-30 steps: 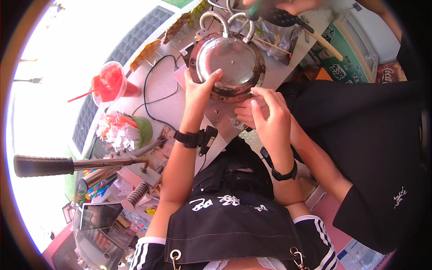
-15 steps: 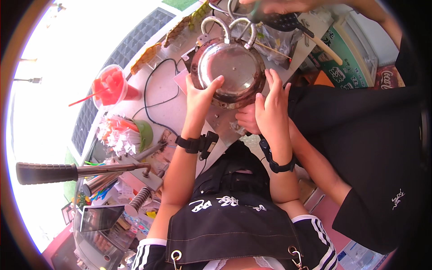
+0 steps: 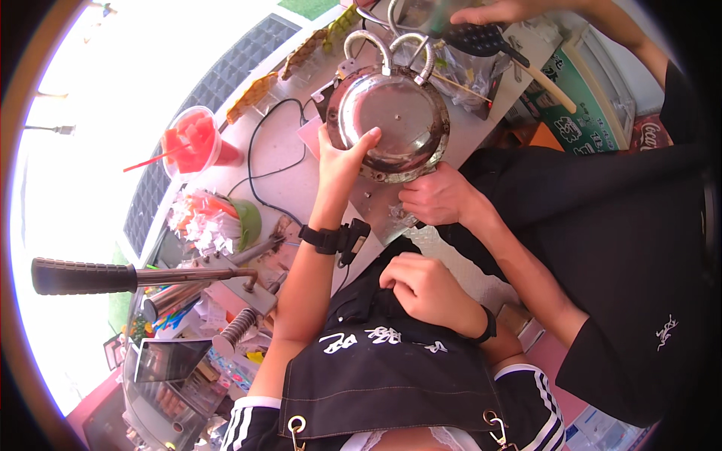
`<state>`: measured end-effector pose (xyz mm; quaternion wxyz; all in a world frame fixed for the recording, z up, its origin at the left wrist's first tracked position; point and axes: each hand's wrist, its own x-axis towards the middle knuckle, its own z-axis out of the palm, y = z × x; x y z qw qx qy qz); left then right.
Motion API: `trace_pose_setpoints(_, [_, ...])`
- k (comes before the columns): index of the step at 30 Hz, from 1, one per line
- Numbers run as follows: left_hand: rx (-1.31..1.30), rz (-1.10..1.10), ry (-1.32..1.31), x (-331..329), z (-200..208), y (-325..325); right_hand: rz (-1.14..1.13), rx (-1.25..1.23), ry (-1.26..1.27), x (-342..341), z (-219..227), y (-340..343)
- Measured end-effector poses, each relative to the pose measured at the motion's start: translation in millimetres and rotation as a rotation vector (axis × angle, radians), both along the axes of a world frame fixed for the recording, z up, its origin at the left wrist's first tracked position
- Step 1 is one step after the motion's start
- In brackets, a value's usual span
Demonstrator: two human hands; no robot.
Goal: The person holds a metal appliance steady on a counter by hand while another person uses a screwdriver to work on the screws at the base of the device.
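Observation:
A round metal appliance stands tipped up on the table, with a shiny domed face and a rust-stained rim. Curved flexible metal tubes rise from its far edge. My left hand grips its near left side, thumb on the domed face and the other fingers mostly hidden along the rim. Drawn back over my black apron, my right hand is curled and touches no part of the appliance; I see nothing in it. A co-worker's hand grips the lower right rim.
The co-worker's other hand is over a black perforated utensil. A black cable loops across the table. At left stand a cup of red fruit pieces, a green container of wrapped items and a black-handled lever.
My right hand has left the appliance's right side, pulled back toward my apron and curled its fingers. My left hand and the co-worker's hand remain at the rim.

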<state>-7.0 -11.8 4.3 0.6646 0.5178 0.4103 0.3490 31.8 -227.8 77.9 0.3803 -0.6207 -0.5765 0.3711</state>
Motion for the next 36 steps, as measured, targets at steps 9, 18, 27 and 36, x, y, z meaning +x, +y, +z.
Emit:
trace_pose_setpoints(9, [-0.059, -0.023, -0.016, 1.1, 9.4, -0.1, 0.184, -0.05, 0.141, -68.3, -75.2, 30.8])
trace_pose_setpoints(18, [-0.035, -0.019, -0.014, 1.4, 5.8, 0.8, 0.256, -0.107, 0.205, -97.1, -133.6, 64.9])
trace_pose_setpoints(27, [-0.011, -0.013, 0.024, 4.1, 1.4, 1.0, 0.356, -0.085, 0.269, -75.8, -102.5, 46.4])
trace_pose_setpoints(36, [-0.049, -0.02, -0.015, 0.0, 3.7, -2.0, 0.249, 0.087, 0.099, -21.0, -39.5, 2.6])
